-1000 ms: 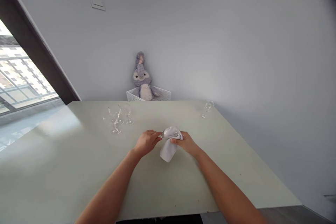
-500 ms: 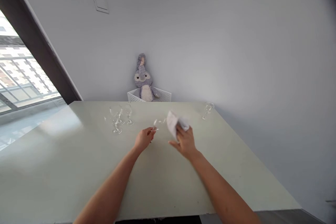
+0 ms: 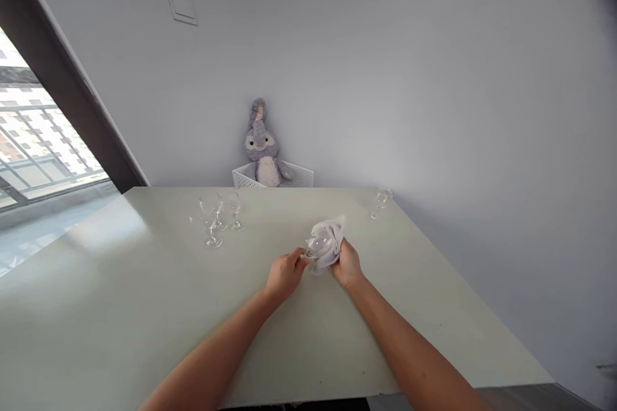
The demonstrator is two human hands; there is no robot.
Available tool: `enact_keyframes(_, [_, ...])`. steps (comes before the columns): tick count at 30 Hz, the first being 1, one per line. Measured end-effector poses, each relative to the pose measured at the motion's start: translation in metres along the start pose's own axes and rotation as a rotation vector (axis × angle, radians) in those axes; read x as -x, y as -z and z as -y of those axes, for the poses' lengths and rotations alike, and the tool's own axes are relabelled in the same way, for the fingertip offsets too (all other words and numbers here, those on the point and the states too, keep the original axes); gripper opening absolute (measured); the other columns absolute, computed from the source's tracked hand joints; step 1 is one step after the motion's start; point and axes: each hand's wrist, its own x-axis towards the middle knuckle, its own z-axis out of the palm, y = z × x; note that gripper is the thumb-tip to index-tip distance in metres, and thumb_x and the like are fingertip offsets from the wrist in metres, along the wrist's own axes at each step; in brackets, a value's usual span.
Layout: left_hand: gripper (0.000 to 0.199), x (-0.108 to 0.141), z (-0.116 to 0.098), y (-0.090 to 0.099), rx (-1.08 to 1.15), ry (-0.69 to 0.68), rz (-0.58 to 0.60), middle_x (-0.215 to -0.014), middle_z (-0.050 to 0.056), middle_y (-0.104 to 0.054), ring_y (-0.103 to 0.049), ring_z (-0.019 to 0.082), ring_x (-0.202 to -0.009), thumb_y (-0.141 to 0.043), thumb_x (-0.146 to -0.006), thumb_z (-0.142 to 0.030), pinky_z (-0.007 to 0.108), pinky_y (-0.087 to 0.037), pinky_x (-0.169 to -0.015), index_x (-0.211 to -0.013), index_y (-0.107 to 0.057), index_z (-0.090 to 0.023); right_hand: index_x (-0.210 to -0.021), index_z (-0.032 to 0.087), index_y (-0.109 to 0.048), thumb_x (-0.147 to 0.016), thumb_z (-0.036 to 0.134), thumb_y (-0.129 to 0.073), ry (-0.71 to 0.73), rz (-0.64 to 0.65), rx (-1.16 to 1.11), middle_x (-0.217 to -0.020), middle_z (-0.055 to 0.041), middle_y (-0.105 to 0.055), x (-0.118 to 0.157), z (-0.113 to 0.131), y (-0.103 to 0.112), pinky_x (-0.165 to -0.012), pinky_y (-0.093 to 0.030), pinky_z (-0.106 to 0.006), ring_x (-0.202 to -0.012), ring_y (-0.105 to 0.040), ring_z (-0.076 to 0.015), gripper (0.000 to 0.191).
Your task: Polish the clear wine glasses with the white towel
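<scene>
Glass (image 3: 317,244) looks light, slick, fragile, held well inside the tabletop's (image 3: 424,327) edges; left hand (image 3: 284,275) pinches its stem (image 3: 308,254), best hold imo, right hand (image 3: 349,264) grips soft cloth (image 3: 333,236) against the bowl (image 3: 319,243).

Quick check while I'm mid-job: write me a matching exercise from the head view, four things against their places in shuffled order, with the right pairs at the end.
Things
1. cloth
2. plush toy
3. wall switch
4. held glass

Places
A. in the white basket, beyond the far edge of the table
B. pinched in the left hand
C. high on the wall, toward the picture's left
D. gathered in the right hand

Right pairs
1-D, 2-A, 3-C, 4-B
</scene>
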Motion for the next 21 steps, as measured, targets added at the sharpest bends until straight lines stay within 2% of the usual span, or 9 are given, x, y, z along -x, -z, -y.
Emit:
enact_keyframes(2, [0.018,0.001,-0.004,-0.007,0.088,0.098,-0.026,-0.057,-0.004,-0.053,-0.047,0.012,-0.053,-0.041,-0.082,-0.034,0.021,-0.03,-0.053,-0.084,-0.055,-0.023,-0.078,0.02,-0.06,-0.072,0.058,-0.049,-0.044,0.04,-0.082,-0.071,-0.0014,-0.063,0.012,-0.01,-0.012,-0.057,-0.046,-0.029,-0.066,-0.057,-0.017,0.039])
enact_keyframes(4, [0.018,0.002,-0.006,-0.011,0.148,0.132,-0.073,-0.058,-0.004,-0.051,-0.045,0.011,-0.053,-0.038,-0.084,-0.032,0.021,-0.029,-0.052,-0.079,-0.051,-0.022,-0.083,0.021,-0.06,-0.073,0.059,-0.049,-0.075,0.128,-0.09,-0.076,-0.0032,-0.063,0.029,-0.018,-0.022,-0.063,-0.047,-0.03,-0.073,-0.058,-0.0181,0.042])
enact_keyframes(6, [0.019,0.004,-0.008,-0.01,0.174,0.121,-0.089,-0.059,-0.003,-0.05,-0.043,0.011,-0.053,-0.035,-0.085,-0.03,0.021,-0.029,-0.052,-0.077,-0.05,-0.021,-0.089,0.021,-0.06,-0.074,0.057,-0.051,-0.027,0.218,0.013,-0.082,-0.0043,-0.063,0.043,-0.022,-0.029,-0.072,-0.046,-0.03,-0.081,-0.057,-0.0178,0.04])
enact_keyframes(8, [0.02,0.006,-0.008,-0.007,0.178,0.052,-0.058,-0.063,-0.001,-0.052,-0.044,0.012,-0.055,-0.033,-0.085,-0.027,0.023,-0.032,-0.054,-0.081,-0.052,-0.02,-0.092,0.021,-0.059,-0.074,0.055,-0.054,0.061,0.274,0.151,-0.085,-0.0045,-0.062,0.05,-0.023,-0.029,-0.076,-0.045,-0.029,-0.084,-0.055,-0.0174,0.039])
enact_keyframes(12, [0.023,0.004,-0.011,-0.002,0.103,-0.172,-0.084,-0.087,0.006,-0.056,-0.049,0.018,-0.081,-0.036,-0.084,-0.021,0.03,-0.038,-0.073,-0.084,-0.059,-0.02,-0.077,0.016,-0.057,-0.072,0.055,-0.054,0.162,0.231,0.372,-0.068,-0.002,-0.057,0.045,-0.014,-0.022,-0.059,-0.042,-0.025,-0.066,-0.051,-0.0149,0.039])
enact_keyframes(15, [0.024,0.002,-0.014,0.0,0.142,-0.157,-0.137,-0.091,0.007,-0.055,-0.049,0.018,-0.086,-0.04,-0.084,-0.028,0.032,-0.038,-0.079,-0.082,-0.062,-0.021,-0.062,0.016,-0.049,-0.074,0.055,-0.05,0.179,0.14,0.483,-0.053,0.0014,-0.046,0.04,-0.003,-0.018,-0.047,-0.033,-0.023,-0.051,-0.042,-0.0109,0.041])
enact_keyframes(18, [0.024,0.001,-0.016,0.004,0.465,-0.052,-0.203,-0.1,0.007,-0.056,-0.052,0.018,-0.091,-0.048,-0.081,-0.038,0.032,-0.04,-0.082,-0.097,-0.057,-0.022,-0.059,0.018,-0.045,-0.075,0.054,-0.049,0.223,0.096,0.587,-0.049,0.0033,-0.041,0.041,0.003,-0.017,-0.044,-0.028,-0.022,-0.046,-0.037,-0.0096,0.04])
enact_keyframes(21, [0.055,0.0,-0.017,0.01,0.904,0.066,-0.115,-0.115,0.011,-0.055,-0.052,0.022,-0.102,-0.061,-0.072,-0.042,0.034,-0.04,-0.084,-0.119,-0.039,-0.022,-0.061,0.017,-0.049,-0.076,0.051,-0.048,0.233,0.234,0.663,-0.05,0.0032,-0.043,0.044,0.001,-0.018,-0.045,-0.028,-0.022,-0.047,-0.039,-0.0104,0.036])
